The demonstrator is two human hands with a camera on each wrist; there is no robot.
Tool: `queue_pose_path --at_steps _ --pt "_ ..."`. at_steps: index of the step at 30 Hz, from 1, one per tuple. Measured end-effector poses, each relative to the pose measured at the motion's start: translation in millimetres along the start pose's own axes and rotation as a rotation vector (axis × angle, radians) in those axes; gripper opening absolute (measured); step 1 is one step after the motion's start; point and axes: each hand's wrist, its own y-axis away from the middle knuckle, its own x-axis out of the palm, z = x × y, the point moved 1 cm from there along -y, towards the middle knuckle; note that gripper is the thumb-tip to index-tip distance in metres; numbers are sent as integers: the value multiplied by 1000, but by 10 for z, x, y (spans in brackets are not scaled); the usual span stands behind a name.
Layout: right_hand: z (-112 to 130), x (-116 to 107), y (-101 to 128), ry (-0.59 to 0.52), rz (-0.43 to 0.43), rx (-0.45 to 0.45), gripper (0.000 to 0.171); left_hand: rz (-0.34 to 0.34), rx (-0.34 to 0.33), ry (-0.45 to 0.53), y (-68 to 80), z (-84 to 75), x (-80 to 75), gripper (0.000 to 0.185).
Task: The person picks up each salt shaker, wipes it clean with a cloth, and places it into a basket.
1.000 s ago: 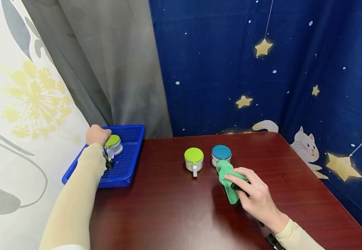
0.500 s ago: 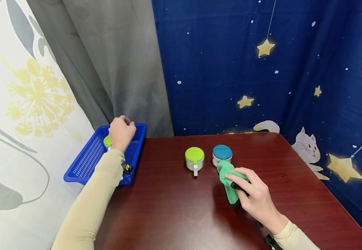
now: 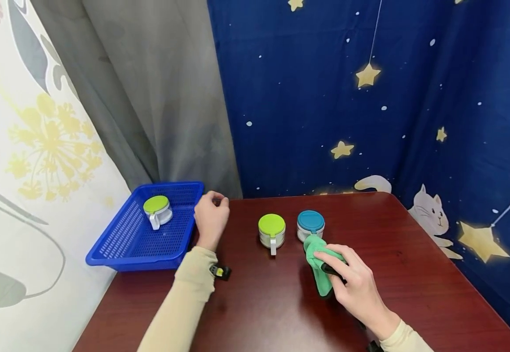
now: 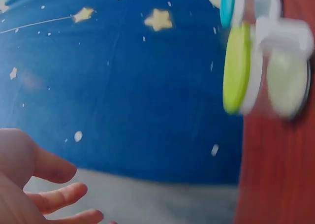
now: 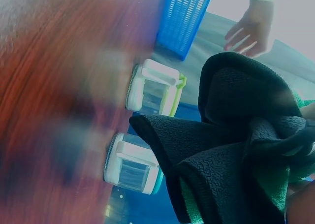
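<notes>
My left hand (image 3: 211, 216) is in the air between the blue basket and the jars, its fingers loosely bent and holding nothing; the left wrist view shows the fingers (image 4: 59, 197) apart. My right hand (image 3: 357, 281) pinches a green cloth (image 3: 320, 266) with a dark grey underside (image 5: 231, 145), hanging just in front of the blue-lidded jar (image 3: 310, 225). To that jar's left stands a green-lidded clear jar (image 3: 272, 231) with a white handle. Another green-lidded jar (image 3: 158, 211) sits inside the blue basket (image 3: 149, 264).
The dark red wooden table (image 3: 263, 303) stretches across the front. Behind it hang a grey curtain (image 3: 166, 98) and a navy curtain (image 3: 299, 98) with stars. On the left is a pale patterned curtain (image 3: 26, 220).
My left hand has come away from the basket and moved right, leaving the green-lidded jar there in full view. The right hand with the cloth has stayed nearly in place.
</notes>
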Motion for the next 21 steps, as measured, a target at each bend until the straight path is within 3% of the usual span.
queue_pose_path --at_steps 9,15,21 --pt "-22 38 29 0 -18 35 52 -11 -137 149 470 -1 518 5" --pt "-42 72 28 -3 -37 56 51 -20 -275 210 762 73 736 6" --pt "-65 110 38 16 -28 103 53 -70 -275 191 1013 99 838 9"
